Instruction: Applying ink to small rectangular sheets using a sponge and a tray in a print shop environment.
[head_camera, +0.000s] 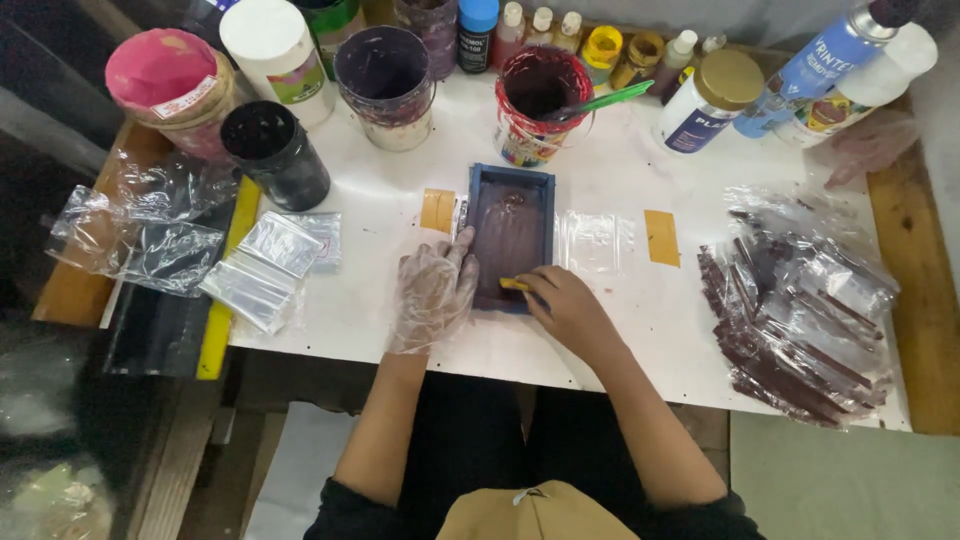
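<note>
A small blue-framed printing screen (486, 190) lies flat on the white table (640, 330), its mesh coated in dark purple-brown ink. My left hand (433, 290), in a clear plastic glove, presses flat on the screen's left edge. My right hand (568, 308), bare, grips a small yellow-handled squeegee (513, 285) at the screen's near end.
Open ink tubs (385, 75), a red-rimmed pot with a green spatula (541, 100), bottles and jars crowd the table's far edge. Clear plastic sleeves (265, 265) lie at left, printed packets (795, 310) are piled at right. Two tan tape marks (661, 237) flank the screen.
</note>
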